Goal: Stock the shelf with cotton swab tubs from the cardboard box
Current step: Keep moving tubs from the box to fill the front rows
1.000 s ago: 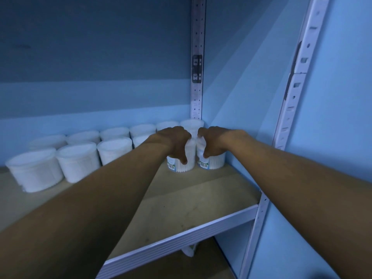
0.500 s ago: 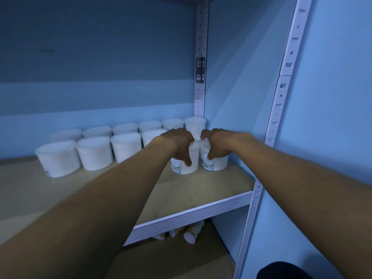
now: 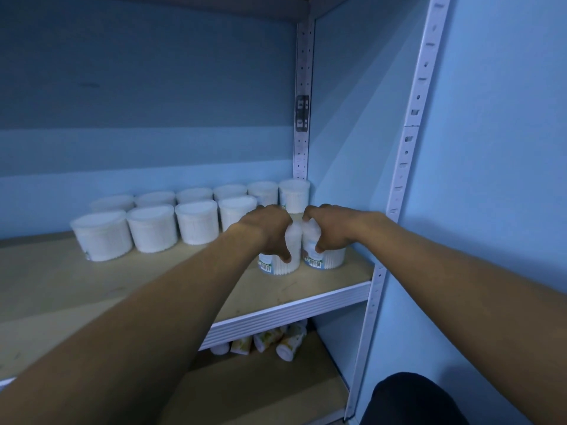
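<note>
Lids of two front tubs are hidden under left hand (image 3: 270, 228) and right hand (image 3: 329, 225) | left tub (image 3: 280, 265) and right tub (image 3: 326, 259), white with barcodes, are gripped beside the shelf post (image 3: 372, 289) | wooden shelf (image 3: 101, 280), blue wall (image 3: 147, 102).

Left hand (image 3: 270, 230) covers top of left tub (image 3: 280, 263); right hand (image 3: 329, 227) covers top of right tub (image 3: 326, 259). Barcode labels unreadable. Bottles (image 3: 276, 343) on lower shelf half hidden behind shelf edge (image 3: 291, 314). Dark shape (image 3: 411, 400) cut off bottom edge, unidentifiable.
</note>
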### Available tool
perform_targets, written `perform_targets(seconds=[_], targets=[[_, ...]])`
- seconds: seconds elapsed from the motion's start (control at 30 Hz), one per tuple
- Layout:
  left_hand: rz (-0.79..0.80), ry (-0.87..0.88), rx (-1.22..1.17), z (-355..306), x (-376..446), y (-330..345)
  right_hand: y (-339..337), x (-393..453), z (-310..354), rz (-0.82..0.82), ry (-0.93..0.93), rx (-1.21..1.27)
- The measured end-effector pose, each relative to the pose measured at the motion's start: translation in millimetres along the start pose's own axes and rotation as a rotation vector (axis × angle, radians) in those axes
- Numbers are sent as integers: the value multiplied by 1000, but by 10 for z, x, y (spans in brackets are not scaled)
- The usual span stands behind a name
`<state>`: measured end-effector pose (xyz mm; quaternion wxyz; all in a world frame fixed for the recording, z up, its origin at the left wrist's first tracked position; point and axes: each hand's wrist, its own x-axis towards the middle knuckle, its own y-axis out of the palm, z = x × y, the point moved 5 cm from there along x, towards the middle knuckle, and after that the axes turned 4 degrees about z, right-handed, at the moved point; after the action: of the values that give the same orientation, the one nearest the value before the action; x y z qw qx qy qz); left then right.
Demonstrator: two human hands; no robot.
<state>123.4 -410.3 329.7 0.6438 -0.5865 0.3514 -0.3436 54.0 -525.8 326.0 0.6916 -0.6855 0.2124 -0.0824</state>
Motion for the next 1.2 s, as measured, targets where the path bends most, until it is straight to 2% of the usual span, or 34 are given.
perform_targets(seconds=[0.2, 0.33, 0.47, 0.77, 1.0, 1.2], targets=[[107, 11, 3, -18, -87, -108, -77, -89, -7, -13, 6, 18], [144, 1, 5, 64, -89, -181, -136, -75, 15, -52, 77, 13], [221, 2, 37, 132, -79, -134, -171, -42, 37, -21, 121, -18], [154, 26, 8, 94, -119, -148, -244, -38, 11, 73, 74, -79], [77, -18, -33, 8, -159, -143, -256, -125, -52, 138, 51, -11], [131, -50, -51, -11, -173, -163, -335, -216, -86, 129, 40, -11]])
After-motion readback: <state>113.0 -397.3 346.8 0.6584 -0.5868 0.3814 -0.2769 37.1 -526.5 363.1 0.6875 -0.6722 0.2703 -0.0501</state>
